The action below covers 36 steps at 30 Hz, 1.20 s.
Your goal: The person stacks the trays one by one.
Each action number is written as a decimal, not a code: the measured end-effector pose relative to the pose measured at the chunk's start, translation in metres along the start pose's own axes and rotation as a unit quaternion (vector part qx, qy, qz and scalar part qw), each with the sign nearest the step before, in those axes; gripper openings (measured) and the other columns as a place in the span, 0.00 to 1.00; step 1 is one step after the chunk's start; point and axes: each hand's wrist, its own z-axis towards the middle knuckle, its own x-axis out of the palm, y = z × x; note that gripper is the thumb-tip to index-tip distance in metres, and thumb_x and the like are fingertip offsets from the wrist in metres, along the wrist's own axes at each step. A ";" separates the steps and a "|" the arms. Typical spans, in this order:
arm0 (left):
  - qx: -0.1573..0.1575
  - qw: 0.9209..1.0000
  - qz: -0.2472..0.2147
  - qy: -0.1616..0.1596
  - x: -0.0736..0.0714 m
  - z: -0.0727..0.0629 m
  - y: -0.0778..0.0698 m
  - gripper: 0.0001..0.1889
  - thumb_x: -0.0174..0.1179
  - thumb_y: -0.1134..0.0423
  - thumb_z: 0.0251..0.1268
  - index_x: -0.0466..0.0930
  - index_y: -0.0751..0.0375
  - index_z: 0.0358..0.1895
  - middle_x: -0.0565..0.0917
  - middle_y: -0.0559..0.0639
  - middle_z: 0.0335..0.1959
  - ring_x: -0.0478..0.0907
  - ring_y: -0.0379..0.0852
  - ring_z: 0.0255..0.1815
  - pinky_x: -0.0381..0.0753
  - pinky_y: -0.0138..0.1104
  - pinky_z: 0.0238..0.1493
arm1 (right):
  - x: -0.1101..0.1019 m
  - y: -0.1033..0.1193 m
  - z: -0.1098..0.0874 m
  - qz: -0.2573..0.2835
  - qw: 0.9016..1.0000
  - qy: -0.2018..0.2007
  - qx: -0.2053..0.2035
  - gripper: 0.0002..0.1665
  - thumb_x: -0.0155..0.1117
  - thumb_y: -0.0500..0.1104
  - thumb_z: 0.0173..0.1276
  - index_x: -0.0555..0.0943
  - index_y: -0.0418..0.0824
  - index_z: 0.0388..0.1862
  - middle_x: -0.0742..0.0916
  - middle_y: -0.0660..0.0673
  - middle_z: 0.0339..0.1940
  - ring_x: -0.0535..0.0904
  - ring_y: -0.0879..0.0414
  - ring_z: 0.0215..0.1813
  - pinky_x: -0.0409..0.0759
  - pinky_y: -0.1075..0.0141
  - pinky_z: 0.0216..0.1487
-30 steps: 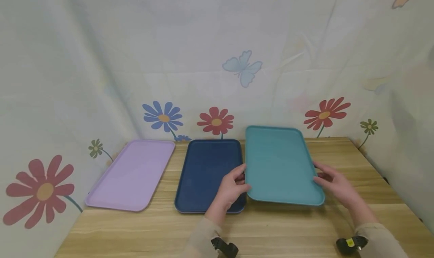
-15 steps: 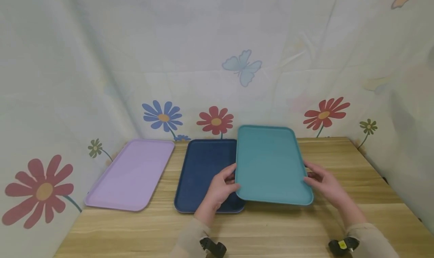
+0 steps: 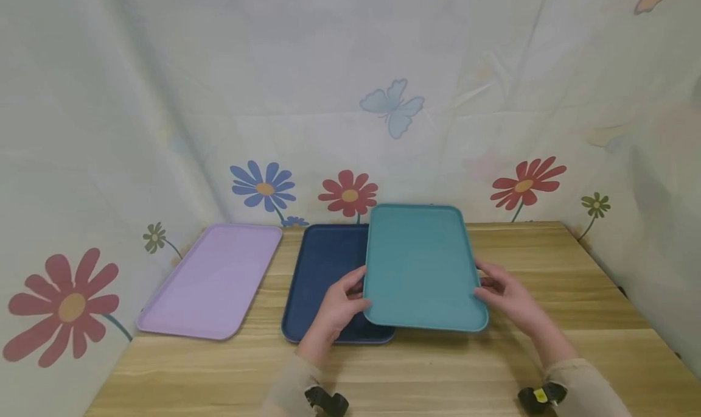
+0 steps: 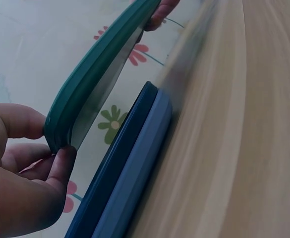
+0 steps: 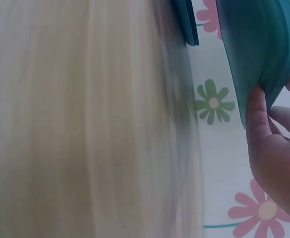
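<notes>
A teal rectangular tray (image 3: 424, 268) is held off the table between both hands. My left hand (image 3: 341, 306) pinches its left rim, and my right hand (image 3: 510, 295) pinches the right rim. In the left wrist view the raised teal tray (image 4: 92, 74) tilts above a navy tray (image 4: 117, 166), with a gap between them. That navy tray (image 3: 328, 265) lies on the table, its right part hidden behind the teal one in the head view. A lighter blue band shows under its rim; I cannot tell whether that is a second tray.
Further left on the wooden table (image 3: 438, 368) lies a lilac tray (image 3: 216, 280). A cloth backdrop (image 3: 306, 88) printed with flowers and a butterfly hangs behind and at both sides. Each wrist carries a small black camera.
Both hands have carried the teal tray to the left, so it covers more of the navy tray in the head view. The navy and lilac trays stay where they were.
</notes>
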 end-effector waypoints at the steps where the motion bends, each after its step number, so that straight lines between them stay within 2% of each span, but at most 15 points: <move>1: -0.002 1.000 0.001 -0.002 -0.002 -0.001 0.000 0.36 0.62 0.78 0.55 0.67 0.67 0.71 0.72 0.67 0.66 0.77 0.61 0.57 0.80 0.41 0.54 | 0.002 0.001 0.001 0.002 1.000 0.001 -0.001 0.37 0.63 0.40 0.73 0.62 0.32 0.75 0.69 0.30 0.70 0.72 0.40 0.59 0.70 0.81 0.53; 8: -0.010 1.000 0.006 -0.017 -0.018 -0.007 -0.002 0.36 0.62 0.78 0.56 0.66 0.68 0.71 0.74 0.68 0.64 0.77 0.62 0.56 0.79 0.43 0.55 | 0.015 0.003 0.008 0.028 1.000 0.011 -0.005 0.37 0.64 0.40 0.72 0.62 0.32 0.75 0.70 0.31 0.71 0.73 0.40 0.60 0.72 0.79 0.54; 16: -0.021 0.999 0.003 -0.032 -0.035 -0.015 -0.001 0.35 0.63 0.79 0.55 0.68 0.67 0.71 0.76 0.68 0.62 0.78 0.61 0.56 0.79 0.42 0.55 | 0.034 0.008 0.015 0.053 0.998 0.011 -0.026 0.36 0.64 0.35 0.70 0.63 0.27 0.73 0.70 0.27 0.69 0.74 0.37 0.60 0.73 0.77 0.55; 23: -0.025 0.999 0.007 -0.040 -0.050 -0.019 0.004 0.35 0.62 0.80 0.54 0.68 0.68 0.70 0.79 0.69 0.57 0.79 0.60 0.54 0.80 0.37 0.51 | 0.048 0.013 0.022 0.072 0.997 0.009 -0.034 0.35 0.65 0.32 0.68 0.65 0.24 0.71 0.71 0.26 0.68 0.75 0.40 0.58 0.73 0.76 0.54; 29: -0.026 0.999 -0.020 -0.043 -0.059 -0.021 0.005 0.36 0.61 0.81 0.53 0.67 0.70 0.70 0.76 0.72 0.60 0.78 0.61 0.55 0.80 0.33 0.49 | 0.056 0.017 0.026 0.077 0.997 0.011 -0.027 0.36 0.66 0.32 0.67 0.65 0.25 0.71 0.71 0.26 0.68 0.75 0.37 0.59 0.73 0.74 0.56; 36: -0.041 0.998 -0.036 -0.044 -0.070 -0.023 0.005 0.36 0.59 0.81 0.54 0.66 0.69 0.71 0.74 0.73 0.61 0.77 0.61 0.56 0.79 0.33 0.49 | 0.067 0.021 0.030 0.086 0.995 0.015 -0.037 0.36 0.66 0.31 0.66 0.64 0.23 0.70 0.71 0.25 0.67 0.76 0.40 0.57 0.74 0.73 0.55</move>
